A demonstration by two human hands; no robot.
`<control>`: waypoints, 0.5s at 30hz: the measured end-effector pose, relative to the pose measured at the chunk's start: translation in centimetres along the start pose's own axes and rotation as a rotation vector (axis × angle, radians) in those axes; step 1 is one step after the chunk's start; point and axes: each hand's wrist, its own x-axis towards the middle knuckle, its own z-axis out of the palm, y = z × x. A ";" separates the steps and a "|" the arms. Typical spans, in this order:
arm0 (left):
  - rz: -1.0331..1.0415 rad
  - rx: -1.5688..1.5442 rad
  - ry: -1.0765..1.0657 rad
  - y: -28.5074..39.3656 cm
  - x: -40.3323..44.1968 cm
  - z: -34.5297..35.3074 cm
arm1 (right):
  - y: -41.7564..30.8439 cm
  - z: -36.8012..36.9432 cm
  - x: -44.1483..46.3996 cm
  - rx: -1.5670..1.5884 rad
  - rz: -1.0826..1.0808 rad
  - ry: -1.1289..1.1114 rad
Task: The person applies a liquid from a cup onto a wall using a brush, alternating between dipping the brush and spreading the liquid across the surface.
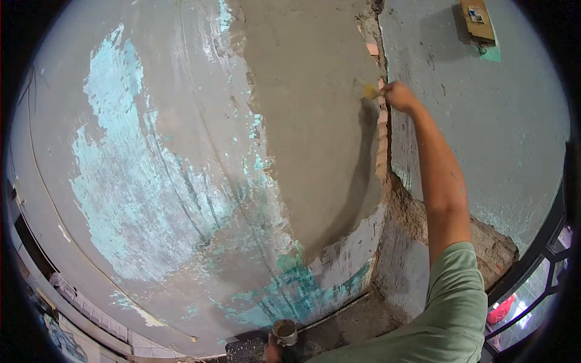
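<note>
My right hand [400, 97] is raised at the upper right, its fingers wrapped round the handle of a brush [370, 91] with yellowish bristles. The bristles are at the right side of a smooth grey-brown plaster patch [315, 121], beside a strip of exposed brick [382, 139]. Low in the view, my left hand [273, 351] is closed at the side of a light-coloured cup [285, 332] with greyish contents. Only part of this hand shows.
Peeling turquoise paint [139, 206] covers the wall at left. Broken masonry [484, 242] lies behind my right arm. An electrical box [477, 18] on a board is at the upper right. A cable [51, 199] runs down the left wall. A dark metal grille [554, 260] stands at right.
</note>
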 end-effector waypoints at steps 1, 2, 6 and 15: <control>0.000 0.000 0.002 -0.3 0.0 0.0 | -1.3 -1.4 -0.3 -0.079 0.022 0.116; -0.002 -0.001 0.003 -0.4 0.0 0.0 | -2.4 -2.3 -0.4 -0.161 0.043 0.235; -0.002 0.015 0.014 -0.6 0.0 -0.4 | -9.1 2.1 -2.6 -0.097 -0.054 0.387; 0.171 0.370 -0.064 -3.6 -0.7 -1.3 | -1.3 19.3 -19.2 -0.187 -0.322 0.109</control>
